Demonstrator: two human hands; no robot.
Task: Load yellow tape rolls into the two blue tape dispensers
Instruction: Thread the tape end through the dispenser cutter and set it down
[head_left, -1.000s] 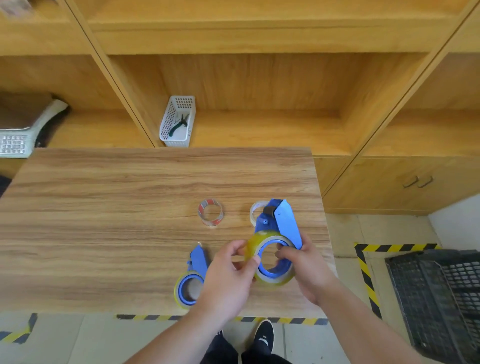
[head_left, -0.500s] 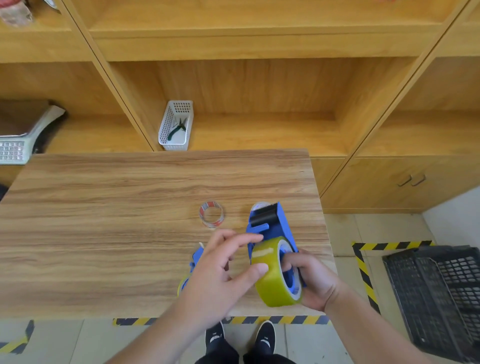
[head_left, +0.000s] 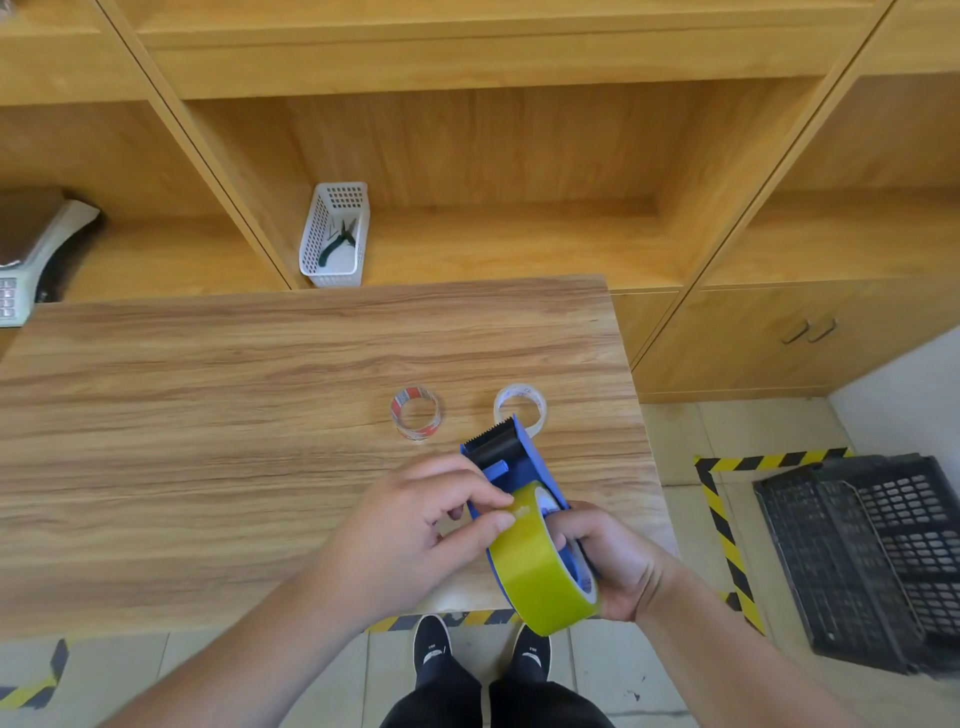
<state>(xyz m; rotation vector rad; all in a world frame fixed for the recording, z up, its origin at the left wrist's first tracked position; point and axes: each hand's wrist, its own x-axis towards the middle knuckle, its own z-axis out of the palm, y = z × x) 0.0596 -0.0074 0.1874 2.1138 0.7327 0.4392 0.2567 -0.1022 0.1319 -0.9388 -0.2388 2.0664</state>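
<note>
**Two hands work a yellow tape roll on a blue dispenser**

A yellow tape roll (head_left: 540, 566) sits on a blue tape dispenser (head_left: 524, 470), held above the near right edge of a wooden table (head_left: 208, 441). The dispenser's toothed black blade points away. The right hand (head_left: 608, 561) is closed around the dispenser and roll from the right. The left hand (head_left: 415, 525) pinches the roll's upper edge between thumb and fingertips. Farther on the table lie a red-printed tape ring (head_left: 415, 413) and a clear tape ring (head_left: 521, 408), partly behind the dispenser. A white basket (head_left: 335, 236) holding pliers stands on a wooden shelf beyond.
</note>
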